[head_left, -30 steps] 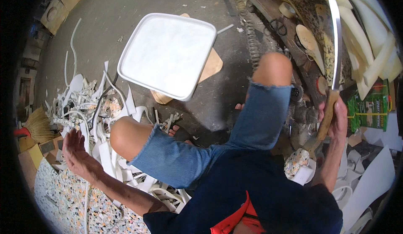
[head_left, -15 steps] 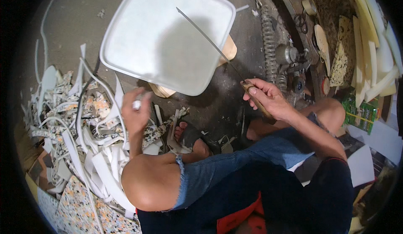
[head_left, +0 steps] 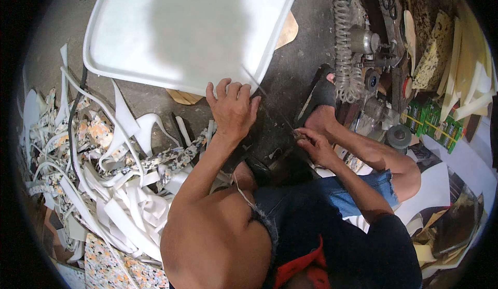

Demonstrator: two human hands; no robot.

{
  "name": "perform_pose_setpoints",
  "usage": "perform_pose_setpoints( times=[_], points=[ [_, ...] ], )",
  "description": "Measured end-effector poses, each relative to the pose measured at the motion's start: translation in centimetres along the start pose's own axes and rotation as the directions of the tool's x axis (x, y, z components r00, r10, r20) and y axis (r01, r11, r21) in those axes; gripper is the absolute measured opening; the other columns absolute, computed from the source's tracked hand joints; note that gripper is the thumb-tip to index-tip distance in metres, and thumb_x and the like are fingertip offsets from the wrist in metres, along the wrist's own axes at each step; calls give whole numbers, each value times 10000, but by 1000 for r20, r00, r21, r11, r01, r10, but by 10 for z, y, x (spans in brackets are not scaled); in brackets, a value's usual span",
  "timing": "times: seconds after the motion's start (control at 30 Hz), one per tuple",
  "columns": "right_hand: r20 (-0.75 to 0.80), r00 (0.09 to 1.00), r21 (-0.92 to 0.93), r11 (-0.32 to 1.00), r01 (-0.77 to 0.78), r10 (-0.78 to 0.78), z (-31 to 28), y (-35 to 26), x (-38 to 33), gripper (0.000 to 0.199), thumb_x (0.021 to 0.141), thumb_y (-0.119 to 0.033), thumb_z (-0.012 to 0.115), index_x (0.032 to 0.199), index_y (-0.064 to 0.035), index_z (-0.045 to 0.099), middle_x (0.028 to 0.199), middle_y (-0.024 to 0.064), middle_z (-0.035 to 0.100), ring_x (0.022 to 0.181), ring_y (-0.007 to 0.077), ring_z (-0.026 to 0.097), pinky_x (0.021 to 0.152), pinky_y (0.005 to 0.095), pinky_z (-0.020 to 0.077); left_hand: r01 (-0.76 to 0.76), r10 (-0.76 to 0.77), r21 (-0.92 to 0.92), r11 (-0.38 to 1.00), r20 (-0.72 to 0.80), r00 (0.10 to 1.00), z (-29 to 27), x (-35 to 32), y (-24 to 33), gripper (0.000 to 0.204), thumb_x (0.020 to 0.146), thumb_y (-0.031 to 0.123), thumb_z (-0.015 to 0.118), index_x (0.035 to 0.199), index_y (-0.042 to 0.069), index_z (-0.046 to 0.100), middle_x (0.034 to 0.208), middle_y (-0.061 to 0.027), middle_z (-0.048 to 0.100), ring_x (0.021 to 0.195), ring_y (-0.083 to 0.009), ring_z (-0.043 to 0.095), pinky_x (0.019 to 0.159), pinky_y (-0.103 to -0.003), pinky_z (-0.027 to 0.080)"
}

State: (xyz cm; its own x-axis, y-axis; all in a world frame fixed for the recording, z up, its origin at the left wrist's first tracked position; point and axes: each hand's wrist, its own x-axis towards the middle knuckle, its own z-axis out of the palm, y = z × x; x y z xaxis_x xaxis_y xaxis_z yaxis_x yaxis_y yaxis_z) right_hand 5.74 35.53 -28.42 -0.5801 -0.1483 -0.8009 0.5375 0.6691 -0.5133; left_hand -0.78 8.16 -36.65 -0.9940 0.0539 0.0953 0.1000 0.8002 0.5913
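Observation:
My right hand (head_left: 315, 146) grips the wooden handle of a long thin-bladed knife (head_left: 254, 80). Its blade slants up and to the left, with the tip over the corner of a white board (head_left: 127, 79) that has rounded corners and a raised rim. My left hand (head_left: 233, 110) is at the board's near edge, fingers spread and nothing held in them; whether the fingertips touch the rim I cannot tell. A dark round shadow falls across the board. Tan pieces (head_left: 184, 97) stick out from beneath it.
White and speckled foam offcuts (head_left: 129, 211) heap up on the left, with a black cable (head_left: 72, 133) running through them. To the right are a coiled clear hose (head_left: 342, 35), metal fittings (head_left: 365, 41), a green package (head_left: 433, 125) and cream foam strips (head_left: 467, 81). My bent legs flank the floor between.
My left hand has moved right to the board's near edge. My right hand has drawn the knife down toward me. The view has shifted, and my right leg is now stretched further forward.

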Motion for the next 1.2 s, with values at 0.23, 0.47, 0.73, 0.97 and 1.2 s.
perform_pose_setpoints(
  times=[0.23,0.47,0.73,0.97,1.2],
  points=[
    [-28,999,-28,999,23,-24,9,16,14,393,980,-168,637,1348,-41,579,1182,142,698,1071,226,660,920,363,501,64,-66,-44,997,-29,997,14,0,1,217,798,212,782,976,120,699,997,-43,626,1157,-289,548,1081,-636,280],
    [-47,999,-40,999,21,-23,12,3,23,389,981,-171,631,1343,-37,579,1157,160,704,1032,244,677,883,363,518,61,-60,-39,997,12,998,16,0,2,202,807,186,778,990,136,709,1001,-25,632,1157,-266,561,1100,-626,253],
    [-88,987,-75,989,127,-134,13,-12,57,355,993,-137,618,1332,-37,589,1147,156,705,987,235,687,859,347,529,66,-66,-23,998,13,998,16,-1,3,200,817,174,779,1001,145,707,1016,-15,637,1161,-257,565,1115,-618,232],
    [-79,997,-148,989,10,-22,3,9,21,371,984,-137,624,1339,-38,589,1178,175,699,1030,271,692,885,366,531,76,-76,-33,997,7,997,19,-2,4,175,823,176,777,984,146,715,993,-17,638,1162,-258,565,1124,-613,215],
    [-127,964,-139,967,215,-232,10,-6,74,381,994,-129,623,1361,-38,574,1223,162,680,1106,229,651,910,344,511,89,-89,-17,996,15,996,18,-1,7,163,824,178,774,974,142,721,992,-20,644,1174,-266,565,1127,-614,213]
  ],
)
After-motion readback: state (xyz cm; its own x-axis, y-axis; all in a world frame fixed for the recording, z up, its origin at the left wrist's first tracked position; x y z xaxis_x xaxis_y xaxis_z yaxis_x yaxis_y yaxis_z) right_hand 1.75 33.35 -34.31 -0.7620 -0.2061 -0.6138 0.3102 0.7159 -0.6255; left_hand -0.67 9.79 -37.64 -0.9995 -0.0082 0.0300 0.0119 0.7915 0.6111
